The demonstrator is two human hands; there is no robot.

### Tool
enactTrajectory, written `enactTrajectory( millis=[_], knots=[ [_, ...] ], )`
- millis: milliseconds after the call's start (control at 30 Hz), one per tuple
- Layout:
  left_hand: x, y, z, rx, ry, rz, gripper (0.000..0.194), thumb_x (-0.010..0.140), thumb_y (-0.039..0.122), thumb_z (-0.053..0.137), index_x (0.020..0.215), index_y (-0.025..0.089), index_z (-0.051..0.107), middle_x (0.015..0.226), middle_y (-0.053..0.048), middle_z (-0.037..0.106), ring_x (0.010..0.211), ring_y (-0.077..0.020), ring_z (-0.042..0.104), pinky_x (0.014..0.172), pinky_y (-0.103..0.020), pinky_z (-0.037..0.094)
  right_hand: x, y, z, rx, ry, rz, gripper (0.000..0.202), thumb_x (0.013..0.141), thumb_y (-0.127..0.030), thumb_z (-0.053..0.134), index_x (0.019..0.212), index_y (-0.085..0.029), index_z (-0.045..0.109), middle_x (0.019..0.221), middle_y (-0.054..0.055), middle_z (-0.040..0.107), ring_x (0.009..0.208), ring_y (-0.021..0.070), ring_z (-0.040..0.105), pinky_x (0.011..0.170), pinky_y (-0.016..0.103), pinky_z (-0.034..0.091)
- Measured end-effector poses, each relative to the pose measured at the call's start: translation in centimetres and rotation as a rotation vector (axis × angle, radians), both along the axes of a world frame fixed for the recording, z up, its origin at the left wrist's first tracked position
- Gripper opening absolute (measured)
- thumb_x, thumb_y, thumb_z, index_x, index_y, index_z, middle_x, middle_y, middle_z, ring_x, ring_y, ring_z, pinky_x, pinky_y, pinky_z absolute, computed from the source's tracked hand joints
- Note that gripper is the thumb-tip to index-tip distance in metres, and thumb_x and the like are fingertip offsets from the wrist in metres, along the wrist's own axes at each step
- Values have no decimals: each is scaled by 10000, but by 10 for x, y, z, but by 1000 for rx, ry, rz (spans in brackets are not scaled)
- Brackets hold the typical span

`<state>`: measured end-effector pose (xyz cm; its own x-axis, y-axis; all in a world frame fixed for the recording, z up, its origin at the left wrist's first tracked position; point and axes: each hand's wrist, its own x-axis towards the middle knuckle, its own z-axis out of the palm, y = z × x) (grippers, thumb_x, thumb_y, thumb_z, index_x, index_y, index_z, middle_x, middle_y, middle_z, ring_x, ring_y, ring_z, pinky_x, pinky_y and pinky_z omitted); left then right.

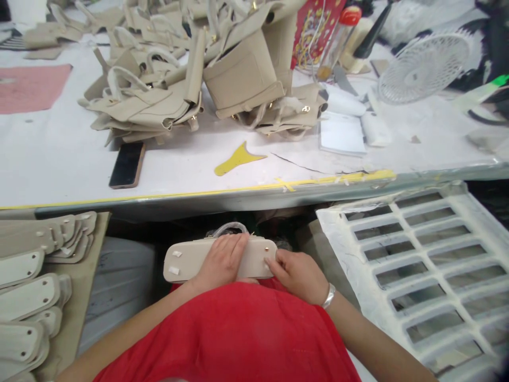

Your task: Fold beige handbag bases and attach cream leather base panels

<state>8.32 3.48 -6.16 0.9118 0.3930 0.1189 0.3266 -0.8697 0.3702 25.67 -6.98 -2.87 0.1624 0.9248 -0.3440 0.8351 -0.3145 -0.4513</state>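
A beige handbag lies tipped over at my lap, its long rounded base facing up and its wrapped handle on the far side. My left hand is laid across the middle of the base, holding the bag with fingertips at the far edge. At the right end, my right hand is closed, thumb and finger pinched against the corner. What is between them is hidden. One gold stud shows just above that thumb. Two small white pieces sit on the base's left end.
Beige handbags are piled on the white table. A phone and a yellow cut piece lie near its edge. Stacked beige base panels are at left, a white slatted rack at right. Further back stands a white fan.
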Motion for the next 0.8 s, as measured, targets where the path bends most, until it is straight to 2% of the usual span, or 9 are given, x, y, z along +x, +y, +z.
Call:
enactTrajectory(
  millis=[67, 133, 200, 267, 333, 400, 567, 800],
  knots=[
    [-1, 1, 0, 7, 5, 32, 619, 748, 458, 507, 1216, 61, 431, 1129, -188, 535, 1031, -298, 492, 897, -440, 365, -12, 7, 9, 58, 0, 89, 342, 864, -371, 367, 591, -182, 447, 568, 34, 553, 515, 126, 457, 509, 277, 194],
    [-2, 1, -1, 4, 3, 54, 446, 780, 330, 463, 1146, 75, 480, 1074, -163, 563, 989, -271, 513, 866, -414, 380, -22, 11, 16, 160, 90, 191, 350, 866, -375, 365, 582, -181, 431, 556, 24, 533, 523, 116, 440, 517, 269, 212],
    [-2, 2, -2, -4, 6, 62, 372, 786, 251, 427, 1115, 89, 492, 1049, -143, 574, 967, -252, 522, 846, -393, 386, -26, 11, 20, 234, 194, 222, 373, 873, -387, 358, 566, -181, 407, 542, 10, 505, 519, 105, 413, 522, 257, 232],
    [-3, 2, -3, -9, 6, 56, 416, 770, 315, 465, 1120, 92, 485, 1052, -142, 571, 966, -257, 520, 847, -395, 385, -21, 7, 19, 226, 249, 127, 393, 881, -395, 352, 553, -181, 386, 530, -2, 480, 504, 96, 393, 515, 248, 239],
    [-4, 2, -3, -2, -2, 45, 557, 723, 444, 527, 1141, 81, 470, 1071, -158, 561, 981, -279, 512, 863, -411, 375, -10, 1, 13, 156, 247, -14, 406, 879, -413, 360, 546, -181, 377, 518, -11, 463, 494, 96, 392, 502, 245, 236],
    [-4, 2, -3, 13, -8, 38, 670, 692, 526, 549, 1172, 69, 448, 1090, -175, 555, 999, -295, 506, 880, -423, 362, 0, -4, 4, 87, 214, -95, 417, 867, -437, 379, 539, -181, 381, 510, -12, 458, 492, 100, 402, 494, 246, 230],
    [-4, 3, -4, 25, -1, 27, 700, 708, 571, 532, 1195, 77, 442, 1106, -176, 554, 1008, -288, 503, 891, -412, 345, 8, -7, -8, 16, 146, -134, 417, 842, -457, 421, 530, -180, 408, 503, -10, 476, 484, 105, 405, 491, 251, 219],
    [-1, 2, -3, 18, 88, -9, 711, 740, 586, 488, 1252, 94, 441, 1148, -162, 528, 1026, -292, 482, 872, -410, 331, 8, -3, -3, -48, 121, -111, 384, 836, -431, 442, 551, -174, 462, 534, 4, 522, 497, 103, 425, 497, 253, 201]
  ],
)
